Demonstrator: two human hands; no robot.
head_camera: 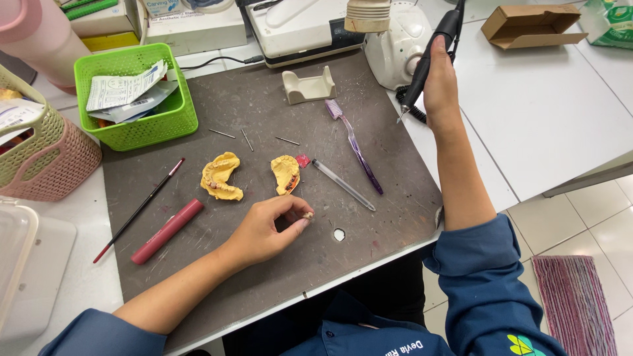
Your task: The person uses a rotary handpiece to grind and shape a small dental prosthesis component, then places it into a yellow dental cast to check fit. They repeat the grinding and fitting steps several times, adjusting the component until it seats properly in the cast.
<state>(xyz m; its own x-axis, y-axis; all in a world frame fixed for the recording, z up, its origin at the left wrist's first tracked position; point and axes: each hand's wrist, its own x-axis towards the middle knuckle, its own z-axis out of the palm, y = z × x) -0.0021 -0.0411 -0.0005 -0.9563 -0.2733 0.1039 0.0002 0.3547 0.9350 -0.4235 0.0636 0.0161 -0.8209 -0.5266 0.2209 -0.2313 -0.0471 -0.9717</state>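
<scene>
At six o'clock on the grey scuffed work mat (pixel 264 118), left hand (pixel 267 231) pinches a small tooth-coloured crown (pixel 307 215); at two o'clock, right hand (pixel 440 79) grips a black rotary handpiece (pixel 428 59); trimming step, the bur must meet the crown steadily

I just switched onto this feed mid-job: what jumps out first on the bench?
Two yellow tooth casts lie mid-mat on the dark work mat. Just below them the left hand pinches a small tooth-like piece. The right hand holds a black drill handpiece upright at the mat's right edge, near a purple toothbrush.
</scene>
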